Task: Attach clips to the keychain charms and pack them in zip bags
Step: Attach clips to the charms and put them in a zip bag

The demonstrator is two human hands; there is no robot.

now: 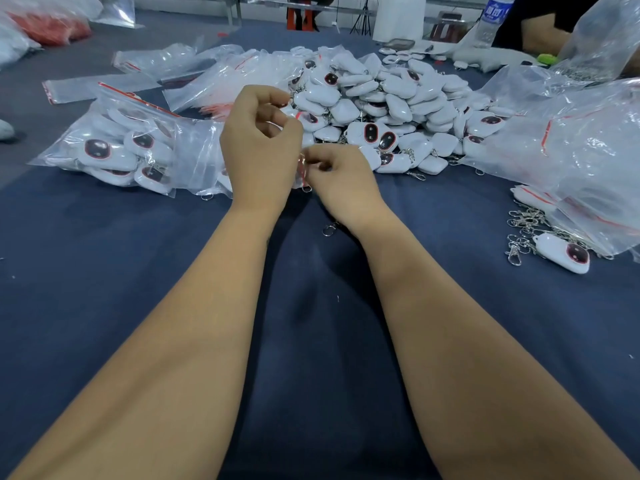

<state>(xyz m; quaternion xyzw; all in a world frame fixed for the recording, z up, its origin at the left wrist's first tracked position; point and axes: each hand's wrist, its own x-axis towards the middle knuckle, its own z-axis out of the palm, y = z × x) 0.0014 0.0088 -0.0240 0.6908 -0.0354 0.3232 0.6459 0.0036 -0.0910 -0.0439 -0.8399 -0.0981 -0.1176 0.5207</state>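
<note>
Head camera looks down at two bare arms reaching over a dark blue table (104, 271). Both hands meet in the middle, just in front of a big pile of white charms (381, 105).

Between the hands is a small clear zip bag (302, 173) with a red strip. It stands almost upright, with its long side running up and down. The left hand (258, 147) is higher and a bit farther out. Its fingers are curled and seem to pinch the top of the bag, but the bag is see-through and partly hidden, so I am not quite sure. The right hand (337, 174) is lower and closer to the person. Its fingertips pinch the red strip from the right side. The bag touches both hands, and the right hand has the nearer, surer hold.

I think the person is pressing the bag shut, or opening it. I cannot tell which, and I cannot see if a charm is inside. The next move likely runs along the red strip, up or down.

One loose clip (330, 228) lies on the table just under the right wrist. A full bag of charms (114, 150) lies to the left. On the right are a bunch of clips (523, 226) and one charm with a dark oval (562, 252). A water bottle (491, 19) stands far back.
</note>
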